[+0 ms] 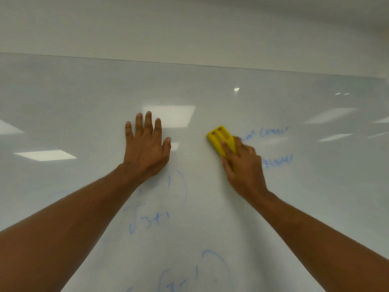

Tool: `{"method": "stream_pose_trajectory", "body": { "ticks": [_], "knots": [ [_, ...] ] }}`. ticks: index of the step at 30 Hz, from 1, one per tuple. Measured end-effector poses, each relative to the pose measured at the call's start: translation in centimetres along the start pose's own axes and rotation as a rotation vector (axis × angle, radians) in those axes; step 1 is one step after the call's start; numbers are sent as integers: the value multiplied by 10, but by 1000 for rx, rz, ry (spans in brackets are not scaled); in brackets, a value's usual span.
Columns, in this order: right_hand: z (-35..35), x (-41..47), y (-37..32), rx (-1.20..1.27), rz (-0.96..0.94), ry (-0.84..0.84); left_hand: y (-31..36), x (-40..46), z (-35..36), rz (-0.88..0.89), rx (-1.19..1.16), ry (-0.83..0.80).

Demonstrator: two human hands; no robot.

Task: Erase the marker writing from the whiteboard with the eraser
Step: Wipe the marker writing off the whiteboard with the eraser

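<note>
A large glossy whiteboard [84,98] fills the view. My right hand [244,167] grips a yellow eraser [221,140] and presses it flat on the board, just left of blue marker words [273,131] and a second blue word [277,163] lower down. My left hand [146,146] lies flat on the board with fingers spread, holding nothing. Below it are faint blue maths marks [149,222], and more blue writing [189,277] sits near the bottom edge.
The whiteboard's top edge [189,64] runs across the view, with plain wall [189,28] above it. Ceiling lights reflect as bright patches [44,154] on the board.
</note>
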State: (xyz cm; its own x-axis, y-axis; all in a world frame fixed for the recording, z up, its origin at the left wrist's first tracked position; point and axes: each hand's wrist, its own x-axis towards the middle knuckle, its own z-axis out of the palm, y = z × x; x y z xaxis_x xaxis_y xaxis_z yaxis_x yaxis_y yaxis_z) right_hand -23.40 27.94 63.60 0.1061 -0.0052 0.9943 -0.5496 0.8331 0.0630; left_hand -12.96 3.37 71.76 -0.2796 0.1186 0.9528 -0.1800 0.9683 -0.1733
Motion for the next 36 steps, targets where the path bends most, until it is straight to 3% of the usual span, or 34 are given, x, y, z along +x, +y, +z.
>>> {"method": "stream_pose_trajectory", "body": {
  "ticks": [2,4,8,10,12,16,18,20,24,26,28,32,34,36],
  "knots": [
    [-2,-5,12,26,-204,-20,19,4,3,19,0,-3],
    [-4,4,33,4,-227,-32,37,9,4,33,-15,-15],
    [-10,26,85,-6,213,-12,67,12,8,45,-12,-39],
    [-12,28,94,-16,333,-9,75,13,10,34,-2,-43],
    [-15,19,93,-49,231,-17,83,14,12,25,-4,-47],
    [-14,-22,93,26,-268,-48,93,15,16,2,18,-48],
    [-16,-25,108,21,-391,-60,97,16,19,-16,17,-40],
    [-19,-11,129,-23,-295,-51,99,17,21,-29,21,-40],
    [-27,14,171,30,338,20,103,15,22,-31,43,-49],
    [-28,18,170,-23,483,-2,106,14,22,-28,51,-58],
    [-27,14,157,-53,339,-33,109,13,22,-26,42,-54],
    [-24,-4,148,-20,-208,-118,118,12,25,-2,43,-49],
    [-29,7,162,-42,-238,-94,122,13,27,-2,44,-47],
    [-31,21,185,-83,-58,-45,124,12,27,-2,41,-45]
  ]
}}
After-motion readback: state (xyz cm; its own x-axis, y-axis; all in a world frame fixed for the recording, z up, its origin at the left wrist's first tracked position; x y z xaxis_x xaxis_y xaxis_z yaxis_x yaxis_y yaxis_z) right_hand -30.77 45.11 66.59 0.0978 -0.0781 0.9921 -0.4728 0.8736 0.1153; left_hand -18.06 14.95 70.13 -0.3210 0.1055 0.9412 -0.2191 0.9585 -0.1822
